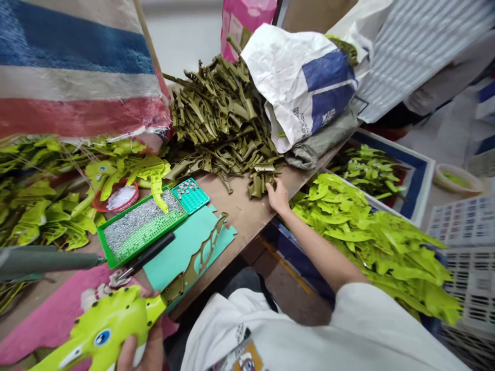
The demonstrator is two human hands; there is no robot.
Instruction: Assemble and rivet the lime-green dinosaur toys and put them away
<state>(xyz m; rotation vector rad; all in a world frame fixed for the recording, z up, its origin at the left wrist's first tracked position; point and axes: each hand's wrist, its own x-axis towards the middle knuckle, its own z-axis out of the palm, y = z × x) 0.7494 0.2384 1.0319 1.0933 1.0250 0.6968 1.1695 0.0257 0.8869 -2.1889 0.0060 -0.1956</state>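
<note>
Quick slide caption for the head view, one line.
Left hand holds a blue-eyed lime-green piece; right hand is at the edge of the olive-brown parts pile.

Lime toy head (124, 315), 1 blue eye (102, 337) showing; olive pieces (220, 113) heaped beyond.

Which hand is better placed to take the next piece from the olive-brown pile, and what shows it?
Probably the right hand: it is at the edge of the olive-brown pile. The left hand is farther away and holds a yellow-green toy.
</note>
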